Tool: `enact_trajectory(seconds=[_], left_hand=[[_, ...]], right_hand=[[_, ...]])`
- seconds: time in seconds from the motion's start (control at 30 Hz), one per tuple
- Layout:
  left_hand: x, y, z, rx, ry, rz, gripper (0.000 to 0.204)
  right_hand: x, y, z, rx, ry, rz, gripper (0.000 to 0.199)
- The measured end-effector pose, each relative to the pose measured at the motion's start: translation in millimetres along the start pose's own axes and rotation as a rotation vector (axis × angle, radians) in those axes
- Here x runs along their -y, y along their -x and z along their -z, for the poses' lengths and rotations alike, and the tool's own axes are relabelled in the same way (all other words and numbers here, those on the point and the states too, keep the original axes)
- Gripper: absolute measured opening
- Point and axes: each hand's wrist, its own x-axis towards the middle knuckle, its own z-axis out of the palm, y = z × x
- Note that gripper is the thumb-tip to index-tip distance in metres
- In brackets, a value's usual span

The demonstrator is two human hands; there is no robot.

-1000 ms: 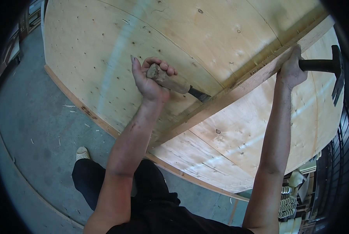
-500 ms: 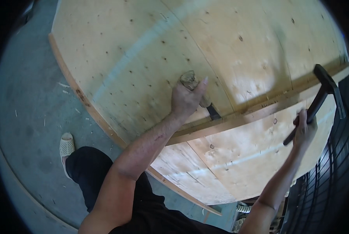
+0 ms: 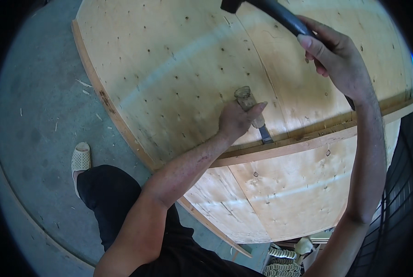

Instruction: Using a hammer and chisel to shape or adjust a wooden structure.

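Observation:
My left hand is closed around the wooden handle of a chisel. The chisel leans slightly, its battered handle end uppermost and its dark blade pointing down to a wooden strip. The blade tip meets the strip's inner edge; how deep it sits I cannot tell. My right hand grips a dark-handled hammer, raised beyond and to the right of the chisel. Part of the hammer head is cut off by the top edge of the picture. Beneath both tools spreads a large pale plywood panel.
Another wooden strip edges the panel on the left. Wood shavings lie on the grey floor. At the right stands a dark grid-like rack. Ridged pale items are piled below the panel.
My right hand has lifted the hammer from the right side up to the top of the view. The left hand keeps the chisel at the strip; the view has shifted slightly.

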Motion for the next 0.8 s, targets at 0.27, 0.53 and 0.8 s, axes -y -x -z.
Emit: enact_trajectory(seconds=[0.27,0.53,0.8], left_hand=[[19,-4,-8,-0.012,-0.217,0.036,0.054],[12,-4,-4,-0.050,0.080,-0.118,0.045],[5,4,-5,-0.094,0.117,-0.009,0.039]], right_hand=[[-7,-37,-13,0.420,0.789,0.046,0.038],[-44,7,-27,0.422,0.613,0.169,0.040],[-57,107,9,-0.229,0.074,-0.409,0.043]])
